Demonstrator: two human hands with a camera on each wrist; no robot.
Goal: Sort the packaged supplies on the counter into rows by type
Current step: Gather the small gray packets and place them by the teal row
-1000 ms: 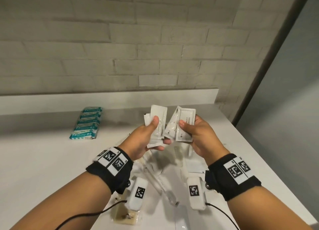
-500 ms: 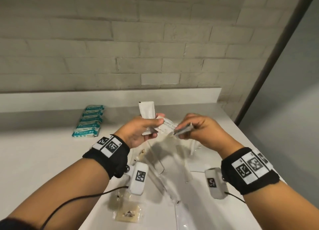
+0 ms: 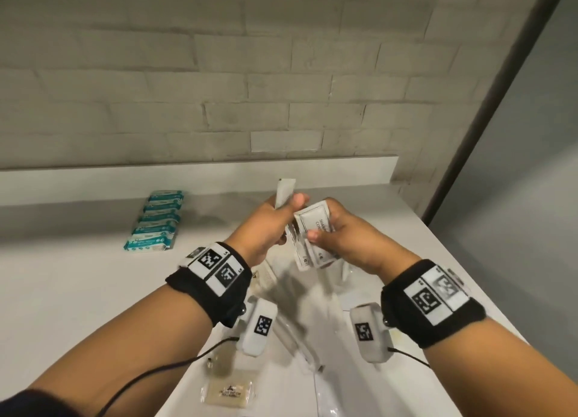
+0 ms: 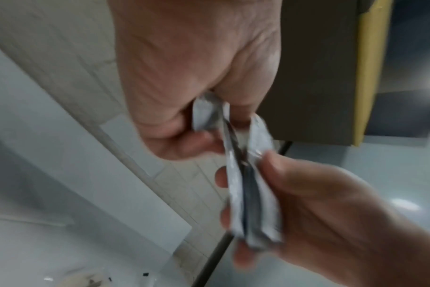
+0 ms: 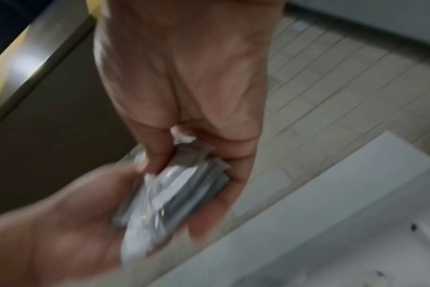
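Left hand (image 3: pixel 269 225) pinches one white sachet (image 3: pixel 284 192) upright over the counter (image 3: pixel 78 291) | right hand (image 3: pixel 347 238) grips a stack of white sachets (image 3: pixel 312 238), maybe three, wrist views blurred | hands touching | teal packets (image 3: pixel 156 221) rowed far-left | beige packet (image 3: pixel 230 393) lies near edge

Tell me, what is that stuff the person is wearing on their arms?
Each wrist wears a wide black band: the left wristband and the right wristband. Both carry white squares with black blocky code patterns. Under each wrist hangs a small white rounded box, the left one and the right one, each with its own code square and a thin black cable. The forearms are bare.
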